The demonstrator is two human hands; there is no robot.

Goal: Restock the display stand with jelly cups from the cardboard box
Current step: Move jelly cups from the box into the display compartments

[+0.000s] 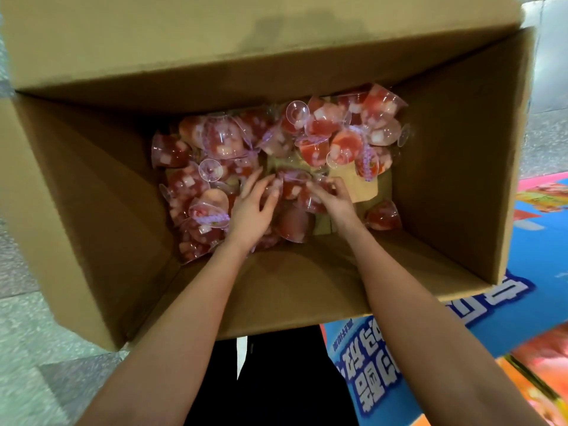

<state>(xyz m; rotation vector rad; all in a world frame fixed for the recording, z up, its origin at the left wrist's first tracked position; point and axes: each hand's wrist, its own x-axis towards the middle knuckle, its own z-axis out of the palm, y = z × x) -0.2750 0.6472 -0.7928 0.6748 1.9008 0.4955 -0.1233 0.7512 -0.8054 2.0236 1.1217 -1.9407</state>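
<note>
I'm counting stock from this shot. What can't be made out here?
Head view only:
- Clear plastic cups of red jelly: lower layers hidden under top ones and both hands; no count.
- Left hand, right hand: blurred fingertips; grip unclear.
- Blue printed panel: cut off by right edge, partly behind brown cardboard box.
- Lid print: too small.

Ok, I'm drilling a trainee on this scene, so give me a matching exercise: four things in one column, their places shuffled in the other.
1 lone jelly cup
2 right hand
3 blue printed panel
4 black clothing

A outside the cardboard box, at its right
B on the box floor, apart from the pile
C below the box's near edge
D mid-box, gripping a red cup

Pairs: 1-B, 2-D, 3-A, 4-C
</note>
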